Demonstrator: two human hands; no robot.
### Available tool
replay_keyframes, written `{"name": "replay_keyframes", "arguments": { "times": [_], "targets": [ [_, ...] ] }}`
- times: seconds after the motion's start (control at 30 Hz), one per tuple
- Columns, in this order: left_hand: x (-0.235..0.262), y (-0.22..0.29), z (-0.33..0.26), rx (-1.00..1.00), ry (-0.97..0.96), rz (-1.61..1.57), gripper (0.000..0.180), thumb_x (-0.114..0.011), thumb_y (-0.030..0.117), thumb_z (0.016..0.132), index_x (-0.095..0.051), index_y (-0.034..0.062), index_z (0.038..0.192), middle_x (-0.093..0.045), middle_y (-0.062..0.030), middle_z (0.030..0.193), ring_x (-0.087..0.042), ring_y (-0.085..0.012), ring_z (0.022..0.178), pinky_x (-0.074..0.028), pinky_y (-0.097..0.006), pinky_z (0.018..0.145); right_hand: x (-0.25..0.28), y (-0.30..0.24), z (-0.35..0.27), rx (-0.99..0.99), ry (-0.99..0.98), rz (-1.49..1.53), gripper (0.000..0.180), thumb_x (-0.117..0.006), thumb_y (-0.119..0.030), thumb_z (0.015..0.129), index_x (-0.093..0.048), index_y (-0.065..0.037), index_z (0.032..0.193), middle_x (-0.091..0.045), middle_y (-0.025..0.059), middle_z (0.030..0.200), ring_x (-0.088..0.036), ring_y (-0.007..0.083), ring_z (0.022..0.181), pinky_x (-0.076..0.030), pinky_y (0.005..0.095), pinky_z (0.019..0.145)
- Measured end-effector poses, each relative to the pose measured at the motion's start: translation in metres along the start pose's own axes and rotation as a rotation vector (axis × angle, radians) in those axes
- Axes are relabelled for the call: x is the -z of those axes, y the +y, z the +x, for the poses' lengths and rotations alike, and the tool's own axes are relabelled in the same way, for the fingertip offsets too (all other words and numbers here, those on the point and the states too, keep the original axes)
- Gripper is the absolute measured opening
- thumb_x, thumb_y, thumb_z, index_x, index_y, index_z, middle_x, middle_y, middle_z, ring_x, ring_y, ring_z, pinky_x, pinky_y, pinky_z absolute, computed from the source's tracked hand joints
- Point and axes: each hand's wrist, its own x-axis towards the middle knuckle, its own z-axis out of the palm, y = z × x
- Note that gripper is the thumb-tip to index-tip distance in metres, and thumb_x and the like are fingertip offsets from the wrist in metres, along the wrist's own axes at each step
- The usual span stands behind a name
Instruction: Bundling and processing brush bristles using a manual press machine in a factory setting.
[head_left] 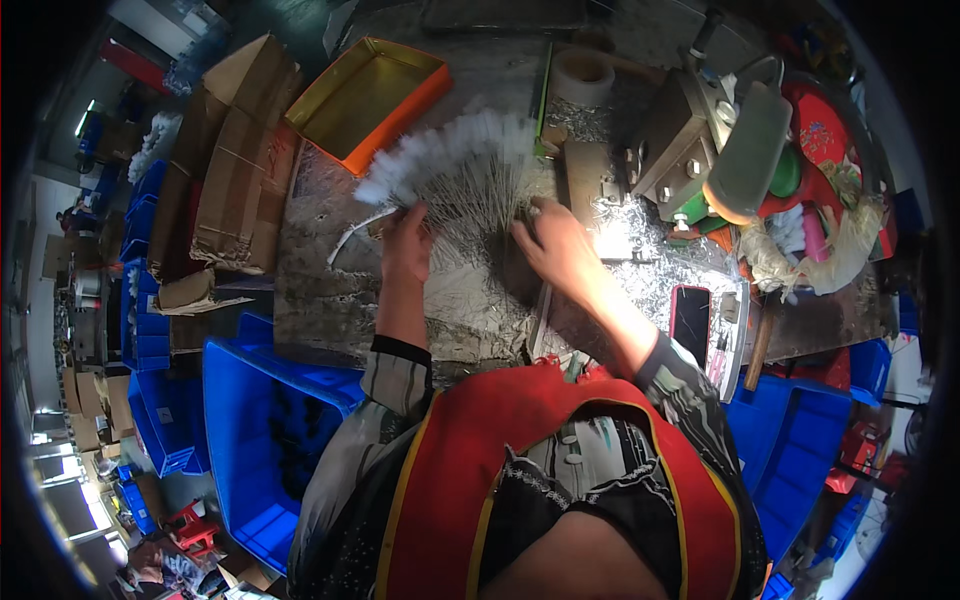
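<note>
A fan of thin wire stems with fluffy white tips (450, 150), like small brushes, spreads over the worktable between my hands. Its tips point away from me and look slightly blurred. At the fan's left side, my left hand (407, 248) has its fingers curled against the outer stems. My right hand (562, 250) is closed at the right side, thumb and fingers pinched by the stems there. Just left of my left hand lies a pale curved strip (355, 235). The exact grip of the fingertips is partly hidden.
An orange tin tray (400, 125) and torn cardboard boxes (240, 170) stand at left. To the right are a metal bench machine (690, 140), scattered metal scraps, a phone (690, 315) and a wooden handle (760, 345). Blue bins (235, 440) flank me; a tape roll (583, 77) sits behind.
</note>
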Motion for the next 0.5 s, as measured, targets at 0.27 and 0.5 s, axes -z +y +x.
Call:
{"name": "replay_keyframes", "arguments": {
  "times": [0.27, 0.5],
  "targets": [
    [-0.015, -0.003, -0.001, 0.146, -0.131, -0.113, 0.029, -0.056, 0.01, 0.081, -0.05, -0.0018, 0.106, -0.058, -0.0103, 0.097, -0.058, -0.0222, 0.084, -0.048, -0.036, 0.075, -0.06, 0.026, 0.058, -0.271, 0.082, 0.187, 0.03, -0.063, -0.021, 0.07, -0.058, 0.008, 0.079, -0.056, 0.0272, 0.087, -0.057, 0.037, 0.079, -0.045, 0.0396, 0.073],
    [-0.044, 0.007, -0.02, 0.116, -0.192, 0.118, 0.032, -0.062, 0.009, 0.075, -0.054, -0.0015, 0.104, -0.059, -0.0104, 0.098, -0.059, -0.0204, 0.084, -0.049, -0.032, 0.07, -0.05, -0.003, 0.055, -0.406, -0.13, 0.818, 0.028, -0.059, -0.004, 0.066, -0.058, 0.008, 0.091, -0.062, 0.0116, 0.078, -0.06, 0.0181, 0.066, -0.047, 0.0289, 0.062]
  ]
}}
